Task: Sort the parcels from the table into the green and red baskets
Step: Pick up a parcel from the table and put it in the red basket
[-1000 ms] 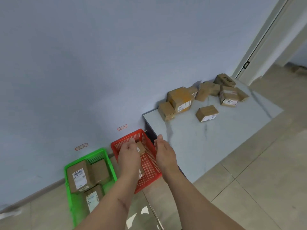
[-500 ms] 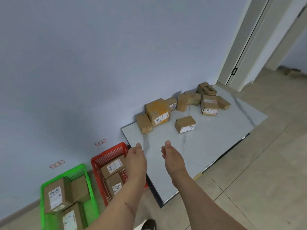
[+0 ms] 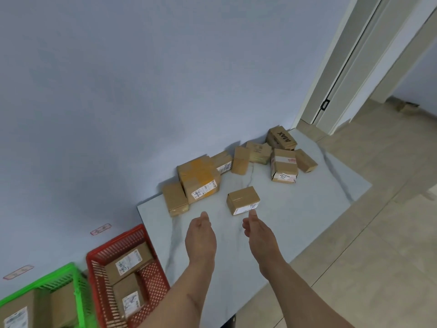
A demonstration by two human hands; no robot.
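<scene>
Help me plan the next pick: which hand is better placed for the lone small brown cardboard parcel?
Right. The right hand has fingertips almost at the lone small brown cardboard parcel; the left hand hangs farther aside.

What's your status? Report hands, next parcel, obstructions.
Left hand and right hand open, empty, above table. Lone parcel just beyond right fingertips. Nothing blocking it.
</scene>
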